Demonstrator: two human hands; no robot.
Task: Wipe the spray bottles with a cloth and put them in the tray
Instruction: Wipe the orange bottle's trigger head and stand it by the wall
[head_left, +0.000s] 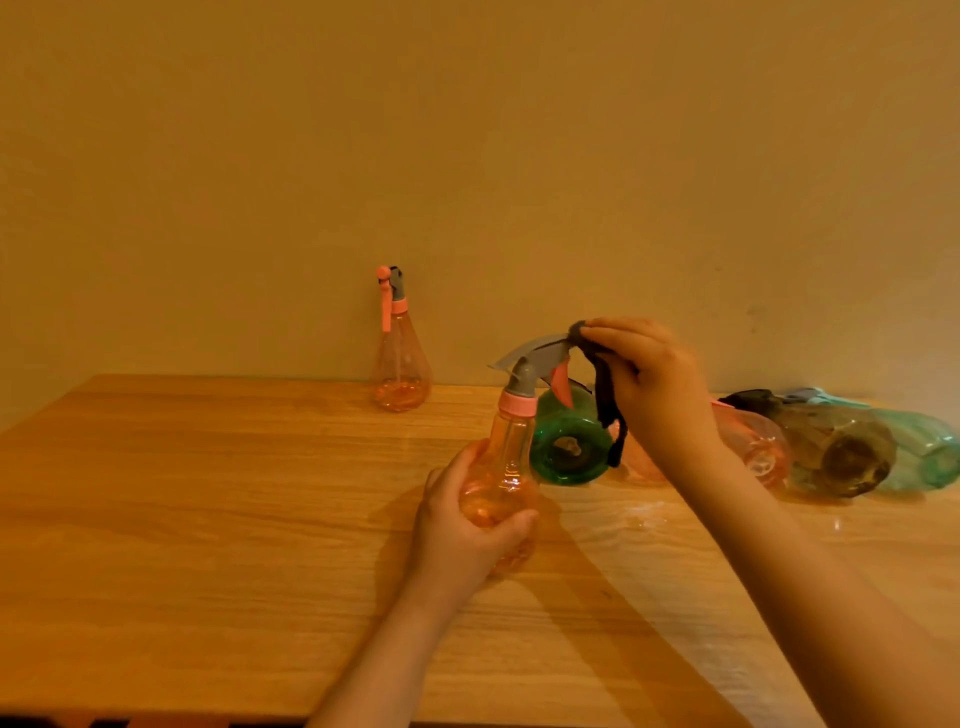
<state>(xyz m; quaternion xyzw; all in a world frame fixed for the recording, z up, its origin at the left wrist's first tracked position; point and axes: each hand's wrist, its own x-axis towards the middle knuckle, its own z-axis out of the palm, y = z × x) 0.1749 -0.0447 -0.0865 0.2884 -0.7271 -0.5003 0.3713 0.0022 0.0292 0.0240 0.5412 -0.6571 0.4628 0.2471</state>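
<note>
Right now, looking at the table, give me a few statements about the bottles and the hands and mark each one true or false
1. The left hand grips the held orange bottle by its body. True.
2. The right hand presses the dark cloth on the bottle's base. False: the cloth is at the grey spray head.
3. The far orange bottle by the wall lies on its side. False: it stands upright.
4. The green bottle lies on its side. True.
5. A tray holds wiped bottles. False: no tray is in view.
</note>
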